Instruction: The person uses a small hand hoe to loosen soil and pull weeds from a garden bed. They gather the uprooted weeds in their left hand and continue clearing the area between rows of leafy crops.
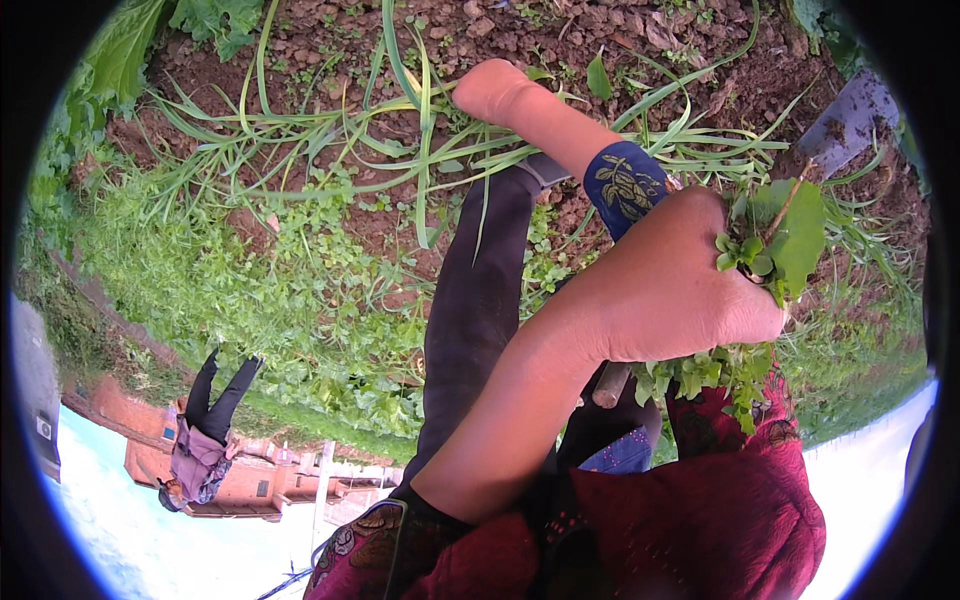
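Note:
My left hand (pixel 697 277) is closed around a bunch of leafy green weeds (pixel 791 232), which stick out above and below the fist. A round wooden tool handle (pixel 611 386) shows its end just under this hand. Toward the upper right lies a soil-smeared metal blade (pixel 855 124), perhaps of the same tool; the link between them is hidden. My right hand (pixel 487 90), with a blue embroidered cuff, reaches across beneath the left arm. It is down among long narrow green leaves (pixel 337 135), garlic- or onion-like, over the soil. Its fingers are hidden behind the back of the hand.
Clumpy brown soil (pixel 480 26) runs along the top. Low leafy plants (pixel 300 300) cover the ground at left. Broad leaves (pixel 120 67) hang at the upper left. My leg (pixel 480 255) stands between. A person (pixel 206 442) and brick buildings (pixel 247 480) appear upside down beyond.

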### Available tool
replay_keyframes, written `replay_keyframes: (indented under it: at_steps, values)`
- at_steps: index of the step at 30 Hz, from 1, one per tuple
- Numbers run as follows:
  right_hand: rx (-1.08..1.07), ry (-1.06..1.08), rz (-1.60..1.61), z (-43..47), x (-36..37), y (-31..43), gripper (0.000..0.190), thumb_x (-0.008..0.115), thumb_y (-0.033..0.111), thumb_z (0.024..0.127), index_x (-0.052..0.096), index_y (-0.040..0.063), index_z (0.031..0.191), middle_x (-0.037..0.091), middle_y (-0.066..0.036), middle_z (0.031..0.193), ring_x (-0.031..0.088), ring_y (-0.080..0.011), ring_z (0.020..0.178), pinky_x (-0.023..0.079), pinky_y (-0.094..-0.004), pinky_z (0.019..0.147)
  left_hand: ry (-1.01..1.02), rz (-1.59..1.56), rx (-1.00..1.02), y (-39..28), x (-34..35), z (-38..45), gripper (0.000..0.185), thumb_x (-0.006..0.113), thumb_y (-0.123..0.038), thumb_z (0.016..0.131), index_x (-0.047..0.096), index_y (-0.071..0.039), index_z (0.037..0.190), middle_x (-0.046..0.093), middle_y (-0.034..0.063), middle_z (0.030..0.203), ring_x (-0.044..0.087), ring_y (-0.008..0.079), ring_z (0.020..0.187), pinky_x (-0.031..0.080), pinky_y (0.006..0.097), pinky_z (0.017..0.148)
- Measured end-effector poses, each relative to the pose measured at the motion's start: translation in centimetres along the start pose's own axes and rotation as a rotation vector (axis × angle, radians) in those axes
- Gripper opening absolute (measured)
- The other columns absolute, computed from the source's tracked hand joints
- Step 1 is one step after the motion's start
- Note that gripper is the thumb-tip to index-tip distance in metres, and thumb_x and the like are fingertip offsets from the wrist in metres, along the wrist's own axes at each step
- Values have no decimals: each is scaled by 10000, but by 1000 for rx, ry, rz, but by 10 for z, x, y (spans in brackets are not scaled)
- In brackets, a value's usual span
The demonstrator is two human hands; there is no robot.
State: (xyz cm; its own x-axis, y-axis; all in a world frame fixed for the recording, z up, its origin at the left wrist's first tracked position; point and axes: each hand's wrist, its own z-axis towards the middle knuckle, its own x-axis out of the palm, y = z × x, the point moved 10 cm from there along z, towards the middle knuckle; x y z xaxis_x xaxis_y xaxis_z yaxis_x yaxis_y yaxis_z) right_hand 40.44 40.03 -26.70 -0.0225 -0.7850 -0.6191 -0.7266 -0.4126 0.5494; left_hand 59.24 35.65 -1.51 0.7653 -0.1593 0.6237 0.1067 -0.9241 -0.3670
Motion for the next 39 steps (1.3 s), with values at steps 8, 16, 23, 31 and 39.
replay_keyframes:
  at_steps: [8, 16, 23, 31, 39]
  values:
    - [-74, 5, 27, -10, 2, 0, 233, 551, 71, 821, 737, 40, 957, 713, -166, 982, 689, -343, 922, 558, -437, 790, 70, 24, -92, -2, -2, -7, 240, 702, -137, 695, 655, 9, 879, 648, 51, 783, 593, 154, 742, 475, 313, 714]
    - [439, -636, 614, -108, -34, -93, 252, 573, 37, 802, 626, 58, 1048, 668, -239, 930, 641, -430, 881, 527, -466, 772, 100, 28, -56, -1, 1, -5, 252, 706, -124, 716, 640, -3, 926, 644, 43, 846, 588, 141, 813, 465, 298, 756]
    - [687, -1195, 352, -163, -86, -106, 273, 608, 24, 762, 638, 104, 1022, 666, -148, 877, 657, -362, 757, 535, -429, 636, 86, 58, -49, -6, 1, -7, 259, 716, -127, 735, 634, -13, 953, 634, 23, 852, 572, 129, 818, 461, 298, 760]
    - [736, -780, 405, -112, -76, -119, 265, 692, 332, 822, 671, 79, 896, 677, -175, 740, 667, -381, 735, 534, -472, 641, 79, 121, -61, -1, 2, -7, 320, 720, -159, 713, 652, -12, 989, 660, 45, 871, 590, 158, 818, 473, 305, 788]
    - [603, -295, 962, -94, -2, -96, 263, 651, 297, 847, 682, 43, 908, 703, -171, 865, 671, -368, 872, 527, -450, 771, 66, 152, -147, 14, 1, -6, 241, 747, -116, 726, 636, -25, 919, 622, 0, 823, 565, 99, 772, 453, 280, 730]
